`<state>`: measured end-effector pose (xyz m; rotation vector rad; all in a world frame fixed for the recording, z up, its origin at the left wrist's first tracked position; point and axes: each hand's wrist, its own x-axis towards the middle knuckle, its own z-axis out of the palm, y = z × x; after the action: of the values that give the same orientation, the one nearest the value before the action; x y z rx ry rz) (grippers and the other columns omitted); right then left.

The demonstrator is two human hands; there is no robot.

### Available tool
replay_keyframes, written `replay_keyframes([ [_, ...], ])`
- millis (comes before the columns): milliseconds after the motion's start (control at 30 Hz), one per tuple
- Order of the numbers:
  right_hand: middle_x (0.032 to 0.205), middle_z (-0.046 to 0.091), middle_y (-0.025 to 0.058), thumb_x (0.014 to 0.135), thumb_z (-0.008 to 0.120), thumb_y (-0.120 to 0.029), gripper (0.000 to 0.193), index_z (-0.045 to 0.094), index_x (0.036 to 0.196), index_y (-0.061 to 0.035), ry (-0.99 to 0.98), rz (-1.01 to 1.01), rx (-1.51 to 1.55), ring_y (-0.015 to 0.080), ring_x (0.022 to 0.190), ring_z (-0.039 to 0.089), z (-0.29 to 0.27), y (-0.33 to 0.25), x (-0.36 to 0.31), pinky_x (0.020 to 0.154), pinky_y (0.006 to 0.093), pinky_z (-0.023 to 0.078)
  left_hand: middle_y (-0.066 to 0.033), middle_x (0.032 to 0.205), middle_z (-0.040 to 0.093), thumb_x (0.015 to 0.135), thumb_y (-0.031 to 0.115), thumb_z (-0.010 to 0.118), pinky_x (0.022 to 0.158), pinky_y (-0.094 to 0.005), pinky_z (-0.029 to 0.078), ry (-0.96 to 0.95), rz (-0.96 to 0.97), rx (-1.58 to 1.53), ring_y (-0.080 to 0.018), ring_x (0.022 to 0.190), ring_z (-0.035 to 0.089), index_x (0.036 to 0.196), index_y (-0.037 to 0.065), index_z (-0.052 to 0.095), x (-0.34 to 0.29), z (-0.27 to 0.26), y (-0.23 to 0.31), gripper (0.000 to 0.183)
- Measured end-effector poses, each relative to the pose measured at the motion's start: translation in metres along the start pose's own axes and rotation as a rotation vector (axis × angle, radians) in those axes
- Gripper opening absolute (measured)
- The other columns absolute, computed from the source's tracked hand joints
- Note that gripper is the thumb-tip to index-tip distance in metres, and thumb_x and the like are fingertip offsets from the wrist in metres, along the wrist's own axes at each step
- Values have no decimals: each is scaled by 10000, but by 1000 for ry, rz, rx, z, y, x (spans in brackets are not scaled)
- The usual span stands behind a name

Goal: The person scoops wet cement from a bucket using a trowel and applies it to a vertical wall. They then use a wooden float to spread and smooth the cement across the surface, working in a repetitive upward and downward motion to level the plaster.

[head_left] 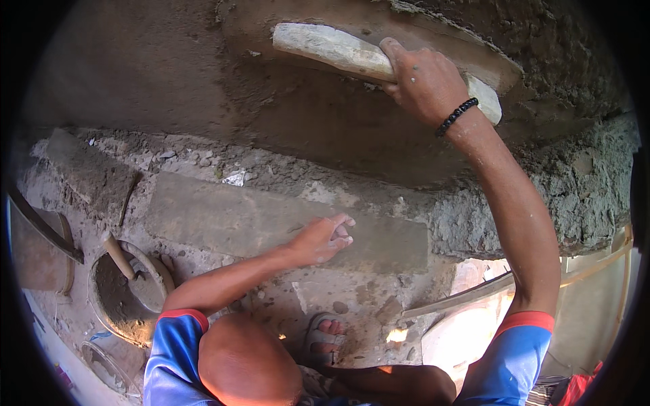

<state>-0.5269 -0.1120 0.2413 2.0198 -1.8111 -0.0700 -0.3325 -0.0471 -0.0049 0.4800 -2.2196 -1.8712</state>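
High on the wet mortar wall (305,128), my right hand (430,84) is closed around the pale wooden handle (332,49) of a plastering float. The float's brown, mortar-smeared board (264,78) lies against the wall, and its edges blend with the plaster. A ridge of mortar runs along its upper right edge. My left hand (321,240) is lower down, over a long flat board (223,210) on the ground. Its fingers are loosely curled and apart, with nothing in them. Whether it touches the board I cannot tell.
On the left stands a bucket (98,294) of mortar with a wooden-handled tool (118,256) in it. Another container (108,372) is below it. Rough mortar (575,183) covers the wall's right side. A wooden strip (467,294) lies near my right arm. My sandalled foot (326,336) is below.
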Motion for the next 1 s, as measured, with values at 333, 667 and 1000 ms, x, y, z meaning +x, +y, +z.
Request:
replay_keyframes([
  [333, 871, 661, 213, 721, 784, -104, 466, 504, 1093, -79, -53, 116, -47, 434, 834, 639, 15, 67, -77, 696, 523, 504, -114, 939, 657, 925, 102, 599, 814, -337, 503, 105, -163, -56, -181, 857, 645, 1269, -73, 492, -37, -31, -3, 401],
  [667, 884, 664, 201, 714, 787, -112, 503, 480, 1112, -86, -31, 117, 14, 425, 835, 644, 46, 33, -62, 687, 510, 508, -184, 900, 676, 923, 155, 635, 729, -402, 503, 163, -70, -81, -280, 796, 654, 1250, -35, 524, -43, -57, -21, 395],
  [1000, 853, 669, 210, 776, 749, -159, 494, 499, 1180, -22, -44, 52, 227, 386, 752, 675, 101, -84, 9, 609, 482, 523, -115, 902, 642, 921, 79, 618, 770, -325, 498, 143, -103, -42, -169, 809, 617, 1237, -73, 513, -35, -60, -21, 366],
])
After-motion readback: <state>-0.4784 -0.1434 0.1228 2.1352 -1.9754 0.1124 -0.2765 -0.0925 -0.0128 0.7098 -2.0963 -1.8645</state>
